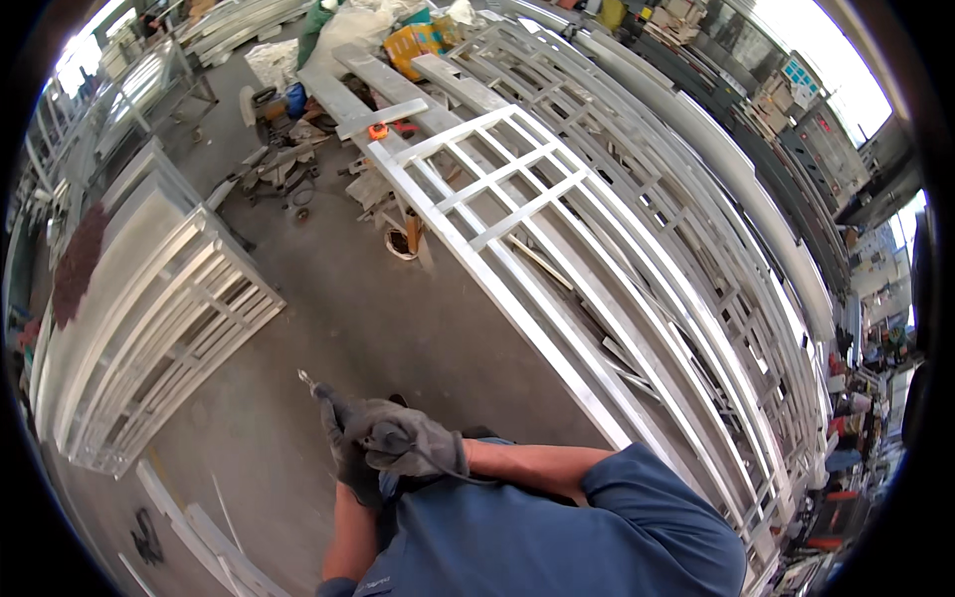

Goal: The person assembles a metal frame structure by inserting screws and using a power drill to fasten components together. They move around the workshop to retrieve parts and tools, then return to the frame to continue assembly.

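Left hand (345, 450), gloved, is wrapped around a slim metal-tipped hand tool (304, 377); the gloved right hand (420, 445) bunches against it, its exact grip impossible to tell. The tool's axis points forward-left, away from the ladder-like metal frame (527, 211) lying forward-right, nearer the right arm.

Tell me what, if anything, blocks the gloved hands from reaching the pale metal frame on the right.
Nothing visible does. Between the gloved hands and the pale metal frame, this view shows only grey floor. The tool points forward and left, away from the frame.
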